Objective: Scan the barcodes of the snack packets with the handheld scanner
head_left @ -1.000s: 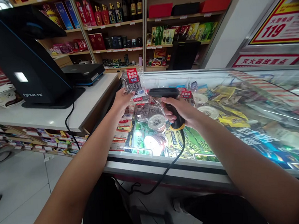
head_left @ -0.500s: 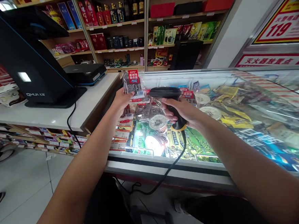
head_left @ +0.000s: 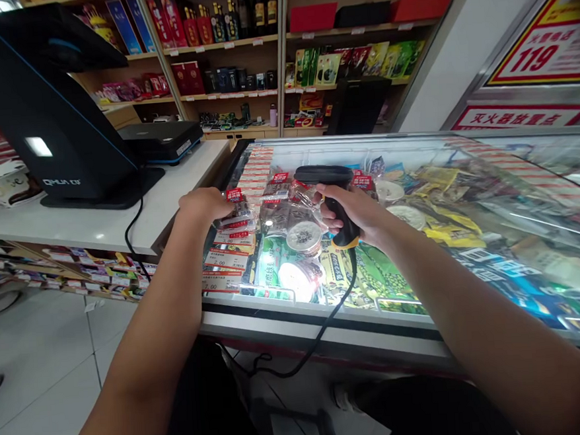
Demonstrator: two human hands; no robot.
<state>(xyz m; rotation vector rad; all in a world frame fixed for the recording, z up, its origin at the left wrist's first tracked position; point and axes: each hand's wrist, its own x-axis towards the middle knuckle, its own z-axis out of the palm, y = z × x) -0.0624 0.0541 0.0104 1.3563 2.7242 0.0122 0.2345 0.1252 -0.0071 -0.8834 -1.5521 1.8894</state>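
The left hand [head_left: 202,202] has its fingers bent over the left edge of a small, flat, clear plastic packet with a red label [head_left: 242,211]; I can't tell how tightly. The packet is above the glass-topped white case [head_left: 258,324], just right of that hand, so the left hand is nearer. Farther right, the right hand [head_left: 349,210] is wrapped around the handle of a black and yellow scanner [head_left: 323,173]. Its long head runs left to right. Another red-label packet [head_left: 275,190] sits between them.

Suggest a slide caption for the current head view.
Right hand grips a handheld scanner over a display case; left hand meets red-labelled packets.
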